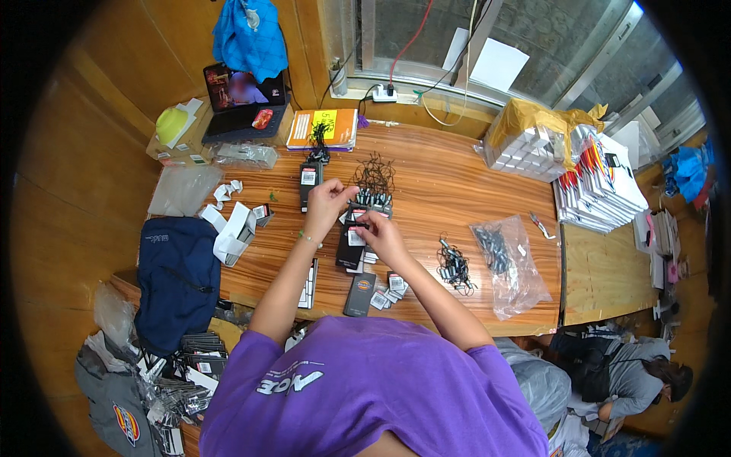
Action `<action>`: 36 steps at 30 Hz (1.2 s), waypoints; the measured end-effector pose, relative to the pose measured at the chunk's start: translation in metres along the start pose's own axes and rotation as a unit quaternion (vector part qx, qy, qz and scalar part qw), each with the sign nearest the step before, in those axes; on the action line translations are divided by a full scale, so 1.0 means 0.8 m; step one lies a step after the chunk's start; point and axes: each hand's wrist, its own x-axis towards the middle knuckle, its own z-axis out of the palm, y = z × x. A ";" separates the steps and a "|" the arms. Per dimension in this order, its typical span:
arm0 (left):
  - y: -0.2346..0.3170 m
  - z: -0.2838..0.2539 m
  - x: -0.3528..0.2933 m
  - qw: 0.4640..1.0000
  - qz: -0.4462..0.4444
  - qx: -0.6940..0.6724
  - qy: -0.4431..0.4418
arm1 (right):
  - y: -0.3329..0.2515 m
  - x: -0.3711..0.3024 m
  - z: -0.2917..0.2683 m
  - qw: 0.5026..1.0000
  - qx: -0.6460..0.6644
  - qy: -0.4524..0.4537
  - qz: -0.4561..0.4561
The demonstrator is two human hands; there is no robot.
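Note:
My left hand [329,204] is closed in a pinch beside a row of black string loops with clips [371,196]; anything between its fingertips is too small to make out. Close by and slightly nearer me, my right hand [384,236] pinches at the upper part of a black hang tag [350,255] with a white sticker. More tags lie partly hidden under and around it. A stack of black tags [308,183] with its strings spread behind it lies to the left of my left hand. Nearer me are a dark grey tag [360,294] and several small white-stickered pieces [394,286].
Right of my arms lie a heap of black strings [454,266] and a clear plastic bag [512,263] of more strings. Snips [541,225] lie near a wrapped block of boxes [529,145] and stacked white cards [598,190]. A navy bag [177,274] hangs over the left edge. Another person [636,373] works at the lower right.

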 end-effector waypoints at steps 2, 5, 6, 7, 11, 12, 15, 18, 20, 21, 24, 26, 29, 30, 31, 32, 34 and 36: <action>-0.019 0.003 0.018 1.000 0.005 0.017 0.010 | 0.007 0.018 0.012 0.999 -0.023 0.031 -0.034; -0.035 0.009 0.037 0.997 0.011 0.081 0.008 | 0.033 0.042 0.022 0.987 -0.117 0.059 -0.094; -0.041 0.009 0.042 0.995 -0.002 0.099 0.012 | 0.037 0.049 0.023 0.978 -0.164 0.062 -0.108; -0.045 0.012 0.046 0.993 -0.014 0.114 0.012 | 0.043 0.056 0.023 0.979 -0.167 0.065 -0.098; -0.051 0.023 0.055 0.993 -0.021 0.114 0.025 | 0.055 0.067 0.024 0.991 -0.125 0.053 -0.011; -0.051 0.025 0.057 0.993 -0.019 0.111 0.028 | 0.054 0.070 0.022 0.995 -0.087 0.045 0.026; -0.048 0.028 0.061 0.994 -0.016 0.106 0.023 | 0.068 0.075 0.026 0.995 -0.072 0.061 0.017; -0.051 0.028 0.058 0.982 -0.059 0.176 -0.025 | 0.081 0.073 0.030 0.972 -0.218 0.066 -0.052; -0.062 0.025 0.053 0.976 -0.009 0.219 -0.006 | 0.057 0.066 0.027 0.937 -0.340 0.058 -0.053; -0.075 0.025 0.046 0.971 0.065 0.227 0.035 | 0.059 0.066 0.028 0.943 -0.332 0.024 -0.027; -0.080 0.021 0.011 0.971 0.064 0.226 0.045 | 0.057 0.046 0.012 0.956 -0.268 0.117 -0.038; -0.076 0.015 -0.026 0.970 0.061 0.227 0.064 | 0.071 0.020 -0.006 0.970 -0.189 0.152 -0.002; -0.096 0.013 -0.082 0.976 -0.033 0.211 0.040 | 0.112 -0.010 -0.007 0.982 -0.050 0.162 0.088; -0.106 0.017 -0.092 0.980 -0.063 0.185 0.027 | 0.120 -0.017 -0.003 0.982 -0.011 0.150 0.113; -0.117 0.022 -0.101 0.983 -0.093 0.157 0.013 | 0.128 -0.023 0.000 0.980 0.027 0.138 0.138; -0.116 0.026 -0.102 0.984 -0.120 0.130 -0.001 | 0.139 -0.024 0.006 0.984 0.000 0.129 0.125; -0.116 0.039 -0.105 0.980 -0.129 0.150 -0.013 | 0.146 -0.022 0.021 0.988 -0.053 0.110 0.095; -0.124 0.053 -0.109 0.974 -0.125 0.187 -0.009 | 0.140 -0.021 0.030 0.989 -0.055 0.088 0.106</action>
